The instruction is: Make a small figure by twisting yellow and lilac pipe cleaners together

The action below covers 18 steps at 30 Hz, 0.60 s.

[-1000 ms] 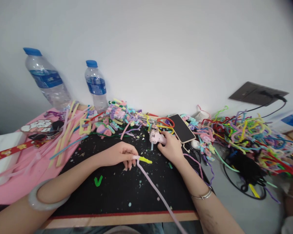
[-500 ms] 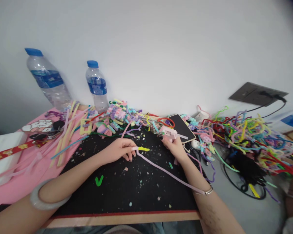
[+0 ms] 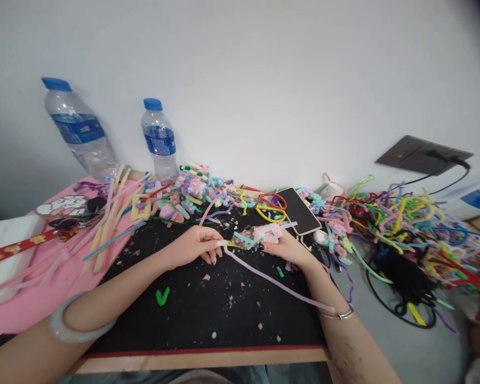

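Pinching of a lilac fuzzy stem (image 3: 272, 280) is done by the left hand (image 3: 192, 246), thumb against fingers, close to the stem's end. A yellow piece (image 3: 230, 244) shows at the pinch, and the stem's long tail is left slack, slanting across to the right wrist. The grip is presumably kept near the end so that the small piece is steadied.

A pink glue gun (image 3: 269, 233) is gripped in the right hand (image 3: 287, 250), fingers closed round it, front end turned toward the left hand; a pale glue stick (image 3: 290, 225) projects from the rear. The gun is likely held level so that its front can be brought to the piece; whether they touch cannot be told.

Surface: a black mat (image 3: 208, 330) is laid on the wooden worktop (image 3: 200, 364), probably to catch scraps. It is littered with clippings, a green V-shaped piece (image 3: 162, 296) among them. A phone (image 3: 302, 210) and a heap of coloured stems (image 3: 412, 213) are placed to the right, perhaps for easy reach.

Room: two bottles (image 3: 78, 130) (image 3: 160, 140) are stood by a plain pale wall (image 3: 264, 96); a socket plate (image 3: 424, 153) with plugged cables is seen at right.
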{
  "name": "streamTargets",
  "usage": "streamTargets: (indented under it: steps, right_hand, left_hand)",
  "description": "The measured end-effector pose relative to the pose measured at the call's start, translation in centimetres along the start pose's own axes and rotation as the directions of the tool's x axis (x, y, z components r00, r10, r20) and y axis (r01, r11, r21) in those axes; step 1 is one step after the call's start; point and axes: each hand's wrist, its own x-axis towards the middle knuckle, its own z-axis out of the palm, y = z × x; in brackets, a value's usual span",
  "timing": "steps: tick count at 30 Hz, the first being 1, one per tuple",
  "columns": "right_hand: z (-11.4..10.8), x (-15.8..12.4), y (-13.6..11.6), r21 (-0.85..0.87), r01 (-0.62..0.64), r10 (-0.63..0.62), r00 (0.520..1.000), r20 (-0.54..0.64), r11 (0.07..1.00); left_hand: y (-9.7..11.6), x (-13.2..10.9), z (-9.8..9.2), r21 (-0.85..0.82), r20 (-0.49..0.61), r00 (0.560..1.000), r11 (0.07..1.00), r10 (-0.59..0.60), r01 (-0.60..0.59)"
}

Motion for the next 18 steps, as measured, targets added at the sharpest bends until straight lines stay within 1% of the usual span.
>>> streamTargets:
  steps: [5, 18]
  right_hand:
    - [0.18, 0.06, 0.33, -0.04, 0.006, -0.005, 1.0, 0.02, 0.999]
    - [0.3, -0.04, 0.23, -0.056, 0.024, -0.023, 1.0, 0.019, 0.998]
  left_hand:
    - [-0.27, 0.15, -0.07, -0.003, 0.005, 1.0, 1.0, 0.001, -0.001]
    - [-0.36, 0.08, -0.12, 0.019, 0.012, 1.0, 1.0, 0.009, -0.009]
